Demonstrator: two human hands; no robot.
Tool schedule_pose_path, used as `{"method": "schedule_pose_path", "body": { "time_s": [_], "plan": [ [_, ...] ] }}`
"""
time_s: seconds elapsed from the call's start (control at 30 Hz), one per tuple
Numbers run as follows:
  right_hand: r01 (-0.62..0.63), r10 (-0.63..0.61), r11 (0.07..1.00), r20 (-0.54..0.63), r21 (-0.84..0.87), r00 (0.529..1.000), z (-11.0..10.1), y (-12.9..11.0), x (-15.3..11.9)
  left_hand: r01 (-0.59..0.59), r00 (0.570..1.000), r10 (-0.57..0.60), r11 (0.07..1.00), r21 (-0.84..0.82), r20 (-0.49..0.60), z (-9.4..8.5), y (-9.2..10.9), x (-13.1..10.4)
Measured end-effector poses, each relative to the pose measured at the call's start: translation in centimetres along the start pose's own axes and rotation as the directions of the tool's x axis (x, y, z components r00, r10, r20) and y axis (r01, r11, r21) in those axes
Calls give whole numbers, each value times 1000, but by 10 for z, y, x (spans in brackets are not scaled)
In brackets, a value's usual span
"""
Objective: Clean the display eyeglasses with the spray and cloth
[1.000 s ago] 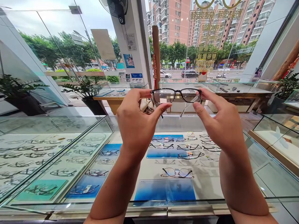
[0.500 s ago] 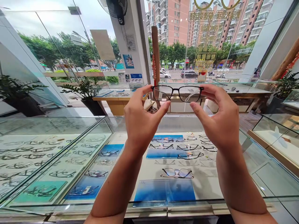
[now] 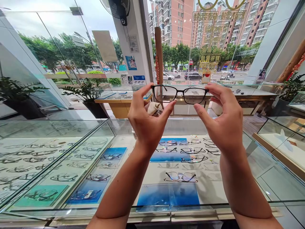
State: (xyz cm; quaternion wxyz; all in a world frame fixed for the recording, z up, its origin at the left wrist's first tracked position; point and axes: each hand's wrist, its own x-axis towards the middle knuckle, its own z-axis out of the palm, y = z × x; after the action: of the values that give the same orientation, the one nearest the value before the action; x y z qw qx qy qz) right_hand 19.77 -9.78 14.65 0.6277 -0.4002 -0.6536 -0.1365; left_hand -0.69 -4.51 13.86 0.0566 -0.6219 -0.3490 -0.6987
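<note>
Glass display case [image 3: 154, 173] nearest, white-floored, with a pale strip along its front edge. Just inside that edge, a glossy gradient card [image 3: 168, 195] deepening to dark blue, with print at its far left corner too fine to read. Right behind it, thin-rimmed eyeglasses [image 3: 180, 176]. Toward the case's left front corner, a blue card [image 3: 92, 186] and a green card [image 3: 60, 190], each bearing eyeglass frames.

Held up above the case: black rectangular eyeglasses [image 3: 180, 91], slim and smooth, with rounded lower corners and clear lenses. Grasped at one outer end by the left hand [image 3: 149, 117], index finger at the hinge, thumb by the lower rim; grasped at the other end by the right hand [image 3: 220, 113], thumb just under the rim.

Near the case's back edge, rows of eyeglasses [image 3: 193, 150], some with coloured stickers. Beyond, partly behind the left hand, a cream cloth bag [image 3: 154, 109], its dark print illegible. Farther off, a wooden counter [image 3: 118, 109] beside a leafy potted plant [image 3: 87, 92]. On a white pillar [image 3: 144, 60], a black fan [image 3: 121, 12] and small posters. On the window, gold lettering [image 3: 210, 58] in reverse, one line legible as 隐形眼镜. Outside, a white car [image 3: 169, 76], trees [image 3: 179, 52] and reddish apartment blocks [image 3: 179, 28].
</note>
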Motion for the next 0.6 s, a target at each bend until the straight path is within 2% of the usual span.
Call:
{"method": "schedule_pose_path", "body": {
  "time_s": [0.23, 0.4, 0.6],
  "plan": [
    [-74, 74, 993, 9, 88, 997, -1, 4, -3, -51, 997, 52, 998, 28, -52, 0, -6, -4],
    [-66, 68, 982, -7, 178, 998, -2, 4, -1, -111, 991, 117, 989, 94, -61, 1, -9, -5],
    [-56, 79, 970, -92, 235, 993, -2, -2, -1, -138, 988, 145, 983, 123, -53, 2, -13, -5]
  ]
}}
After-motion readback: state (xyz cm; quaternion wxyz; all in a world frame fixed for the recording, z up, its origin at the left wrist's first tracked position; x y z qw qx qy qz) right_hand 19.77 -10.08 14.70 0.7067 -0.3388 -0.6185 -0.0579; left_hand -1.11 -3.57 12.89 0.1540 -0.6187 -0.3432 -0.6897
